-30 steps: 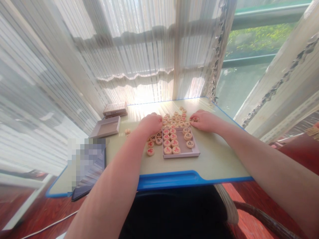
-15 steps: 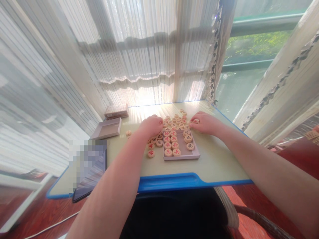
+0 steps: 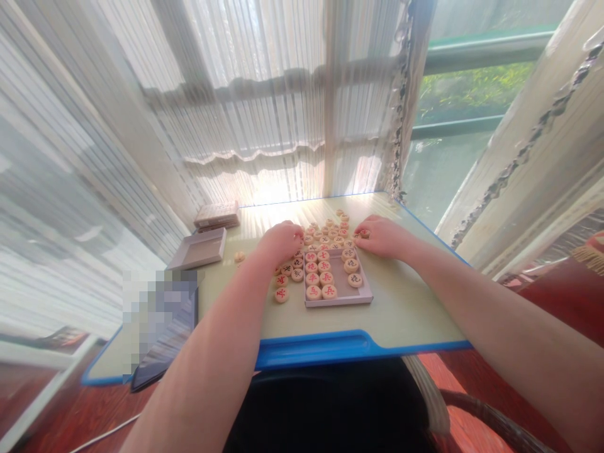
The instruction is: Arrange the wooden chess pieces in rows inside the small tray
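Observation:
A shallow open box (image 3: 338, 302) holds two columns of red-marked round wooden pieces (image 3: 329, 291) on its left side and black-marked ones (image 3: 355, 280) on its right. More pieces (image 3: 324, 240) lie in a loose cluster behind the box and along its left side. My left hand (image 3: 283, 240) is over the left part of that cluster, fingers curled; what they hold, if anything, is hidden. At the cluster's right edge, my right hand (image 3: 381, 236) has its fingers closed round a piece (image 3: 364, 233).
An empty box lid (image 3: 201, 248) and a stacked box (image 3: 217, 215) are at the back left. A dark tablet (image 3: 172, 327) lies on the table's left side. One light piece (image 3: 239, 257) sits left of my left hand. Curtains hang behind the table.
The whole view has shifted slightly, moving the table a little left and down in the picture. Both hands remain beside the cluster, with only small finger movements.

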Demonstrator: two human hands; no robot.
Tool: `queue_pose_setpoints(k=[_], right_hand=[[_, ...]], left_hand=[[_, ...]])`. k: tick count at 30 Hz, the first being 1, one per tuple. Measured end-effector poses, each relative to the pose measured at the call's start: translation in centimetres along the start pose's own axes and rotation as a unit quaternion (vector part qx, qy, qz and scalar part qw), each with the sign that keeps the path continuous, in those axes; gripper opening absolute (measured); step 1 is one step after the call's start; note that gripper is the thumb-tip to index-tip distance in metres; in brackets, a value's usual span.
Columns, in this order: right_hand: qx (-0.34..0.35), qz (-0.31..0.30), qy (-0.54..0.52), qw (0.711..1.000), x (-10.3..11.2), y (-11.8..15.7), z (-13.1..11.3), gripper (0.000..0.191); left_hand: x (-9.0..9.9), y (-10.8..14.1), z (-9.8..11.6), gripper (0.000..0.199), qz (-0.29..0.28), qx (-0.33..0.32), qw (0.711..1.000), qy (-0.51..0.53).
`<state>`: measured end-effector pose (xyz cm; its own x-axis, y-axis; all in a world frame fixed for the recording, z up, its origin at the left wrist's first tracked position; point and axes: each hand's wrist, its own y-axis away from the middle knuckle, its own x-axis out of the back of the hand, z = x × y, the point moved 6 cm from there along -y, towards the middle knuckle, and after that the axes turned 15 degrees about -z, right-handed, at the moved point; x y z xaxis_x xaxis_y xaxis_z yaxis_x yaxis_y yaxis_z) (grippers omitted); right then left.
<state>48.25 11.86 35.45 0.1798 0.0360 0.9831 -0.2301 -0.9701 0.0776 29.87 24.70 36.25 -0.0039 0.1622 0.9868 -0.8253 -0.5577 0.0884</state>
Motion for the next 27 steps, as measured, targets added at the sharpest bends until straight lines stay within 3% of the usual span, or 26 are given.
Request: queue_pose_setpoints(k=[9, 16, 23, 27], right_hand=[[-0.021, 0.046, -0.007, 0.999, 0.6, 0.2, 0.1, 0.027], [-0.005, 0.059, -0.03, 0.998, 0.3, 0.1, 0.1, 0.027], [0.017, 0.104, -0.081, 0.991, -0.3, -1.1, 0.9, 0.043], [0.018, 0.097, -0.09, 0.991, -0.8, -1.9, 1.6, 0.047]], left_hand=[[1.3, 0.7, -3.1, 0.041, 0.095, 0.138, 0.984, 0.061], [0.4, 0.6, -3.3, 0.036, 0.039, 0.18, 0.982, 0.043], [0.3, 0.7, -3.5, 0.035, 0.01, 0.206, 0.976, 0.072], [0.5, 1.3, -3.6, 0.03, -0.01, 0.252, 0.965, 0.064]])
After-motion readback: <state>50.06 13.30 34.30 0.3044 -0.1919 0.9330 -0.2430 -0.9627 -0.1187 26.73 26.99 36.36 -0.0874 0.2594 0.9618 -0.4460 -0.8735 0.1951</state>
